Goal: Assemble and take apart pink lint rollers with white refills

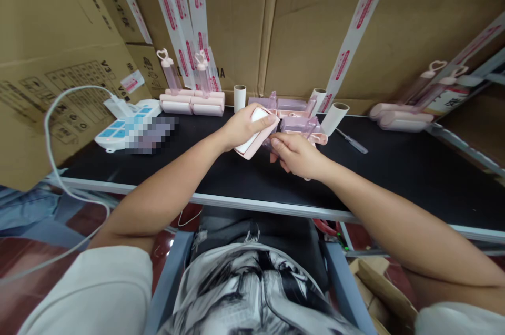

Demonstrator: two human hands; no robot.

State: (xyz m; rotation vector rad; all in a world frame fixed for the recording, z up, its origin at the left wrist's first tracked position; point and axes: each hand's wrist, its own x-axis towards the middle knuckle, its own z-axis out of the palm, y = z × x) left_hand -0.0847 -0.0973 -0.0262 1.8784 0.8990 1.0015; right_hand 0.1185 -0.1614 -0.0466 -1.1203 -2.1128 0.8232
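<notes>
My left hand point(245, 127) is wrapped round a pink lint-roller case point(254, 141) with a white roll inside, held just above the black table point(394, 172). My right hand point(296, 155) is closed, its fingers pinching the clear pink handle part point(272, 144) at the case's right end. Both hands meet at the middle of the table. Just behind them lie several pink and lilac roller parts point(294, 123) and a white paper roll point(333, 117) lying tilted.
Finished pink rollers stand at the back left point(192, 101) and back right point(402, 117). A small cardboard core point(239, 97) stands upright. A white power strip point(126, 124) with cable lies left. A screwdriver point(352, 141) lies right. Cardboard boxes wall the back.
</notes>
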